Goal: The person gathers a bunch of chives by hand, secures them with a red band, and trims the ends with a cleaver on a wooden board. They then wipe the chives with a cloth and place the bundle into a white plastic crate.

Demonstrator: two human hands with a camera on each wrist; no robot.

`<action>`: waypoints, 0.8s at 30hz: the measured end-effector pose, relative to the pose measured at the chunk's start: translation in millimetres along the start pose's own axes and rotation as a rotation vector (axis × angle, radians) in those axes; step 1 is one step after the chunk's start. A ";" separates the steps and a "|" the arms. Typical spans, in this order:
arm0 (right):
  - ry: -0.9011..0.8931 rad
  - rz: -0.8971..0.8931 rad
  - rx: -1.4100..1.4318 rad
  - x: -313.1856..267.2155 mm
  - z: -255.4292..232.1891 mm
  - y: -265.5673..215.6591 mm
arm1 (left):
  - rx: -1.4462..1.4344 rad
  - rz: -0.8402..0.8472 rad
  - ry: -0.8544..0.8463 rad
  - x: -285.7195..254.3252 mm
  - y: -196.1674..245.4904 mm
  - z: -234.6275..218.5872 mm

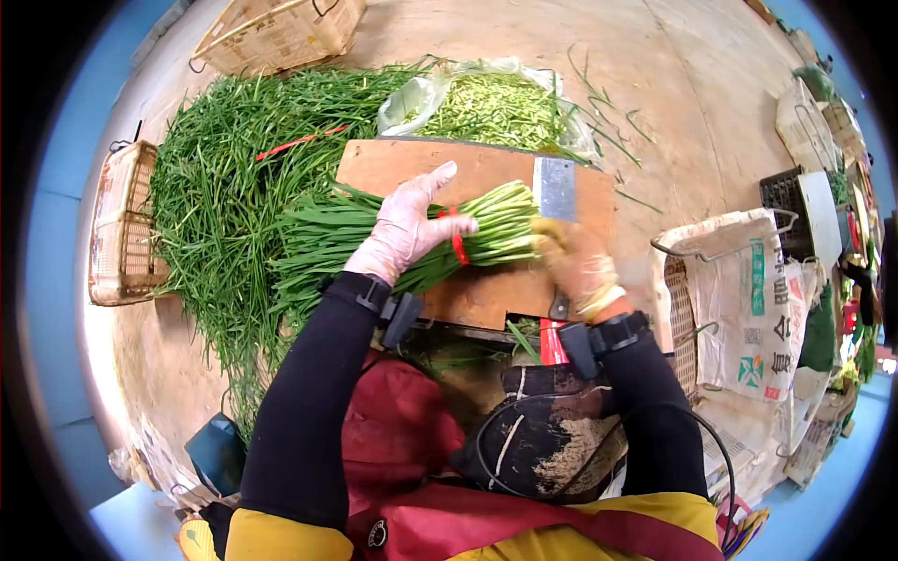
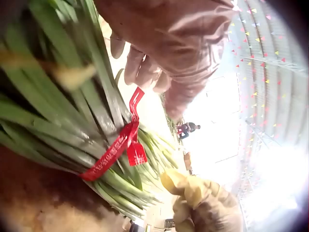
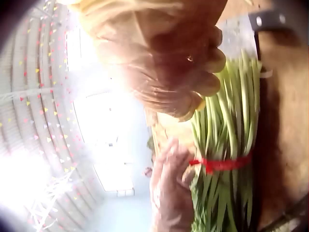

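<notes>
A bundle of garlic chives, bound with red tape, lies on a wooden board, pale stem ends to the right. My gloved left hand is over the leafy side by the tape, thumb and fingers extended. The right hand, in a yellowish glove and blurred in the head view, is at the cut stem ends. In the right wrist view its fingers are curled beside the stems. A cleaver lies on the board, its handle towards me and partly hidden by that hand.
Loose green chives are heaped left of the board. Behind it sits a plastic bag of pale trimmings. Plastic crates stand at the left and back; a crate with a printed sack is at the right.
</notes>
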State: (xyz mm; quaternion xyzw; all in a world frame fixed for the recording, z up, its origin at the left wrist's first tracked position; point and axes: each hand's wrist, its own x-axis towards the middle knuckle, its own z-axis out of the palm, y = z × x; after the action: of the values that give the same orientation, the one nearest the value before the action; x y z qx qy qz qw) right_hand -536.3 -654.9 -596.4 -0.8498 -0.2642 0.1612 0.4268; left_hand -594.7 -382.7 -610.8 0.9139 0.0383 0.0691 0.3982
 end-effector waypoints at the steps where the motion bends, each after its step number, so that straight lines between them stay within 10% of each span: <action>1: -0.002 0.111 -0.061 -4.7 -12.5 14.6 | 0.279 0.093 -0.092 -1.0 10.1 -6.6; 3: 0.005 0.224 -0.118 -10.9 -17.2 26.7 | 0.526 -0.067 -0.437 -8.3 29.8 -12.2; 11: -0.237 0.438 -0.512 -12.2 -5.5 48.9 | 0.547 -0.168 -0.606 -17.0 53.4 -30.9; 13: -0.127 0.401 -0.380 -9.0 -6.9 60.8 | 0.204 -0.197 -0.579 -2.8 48.6 -41.7; 19: -0.095 0.461 0.180 -12.8 -20.7 74.9 | 0.621 -0.179 -0.640 15.3 111.1 18.7; 24: -0.084 0.465 0.264 -19.1 -1.3 91.0 | 0.783 -0.157 -0.365 -19.7 101.4 61.9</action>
State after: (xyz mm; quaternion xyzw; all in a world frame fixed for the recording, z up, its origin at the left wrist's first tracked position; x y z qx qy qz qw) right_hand -522.7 -712.0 -668.5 -0.8173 -0.0563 0.3229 0.4739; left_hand -602.9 -498.8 -580.0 0.9875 0.0597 -0.1438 0.0261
